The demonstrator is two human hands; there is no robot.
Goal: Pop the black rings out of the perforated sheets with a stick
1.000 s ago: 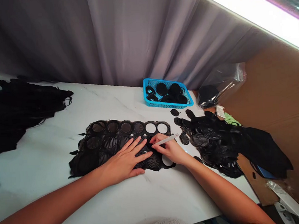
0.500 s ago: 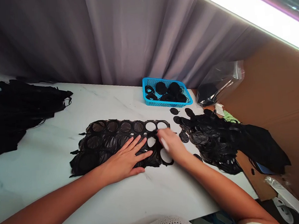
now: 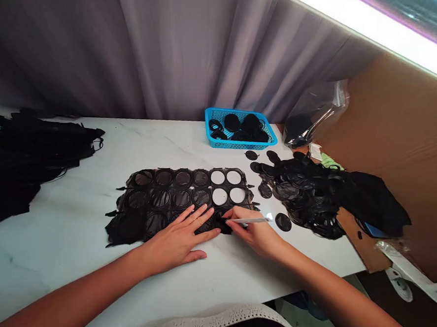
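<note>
A black sheet [image 3: 157, 187] with rows of round rings lies flat on the white table. Thin dark film fills most rings, while several at the right end of the back and middle rows show white through them. My left hand [image 3: 182, 237] rests palm down on the sheet's front half, fingers spread, holding nothing. Between the fingers of my right hand [image 3: 257, 230] is a slim white pen-like tool [image 3: 253, 220]; its exact kind is unclear. My right fingertips touch black material at the front row's right end, partly hiding the rings there.
Loose black discs [image 3: 283, 222] and a heap of black film scraps [image 3: 305, 192] lie to the right. A blue basket [image 3: 212, 143] of black discs and rings stands behind. Black fabric [image 3: 29, 160] covers the left side; a clear plastic bag [image 3: 319, 113] leans at the back right.
My right hand has moved from the middle row towards me to the front row. The openings it covered now show white. My left hand stays on the sheet.
</note>
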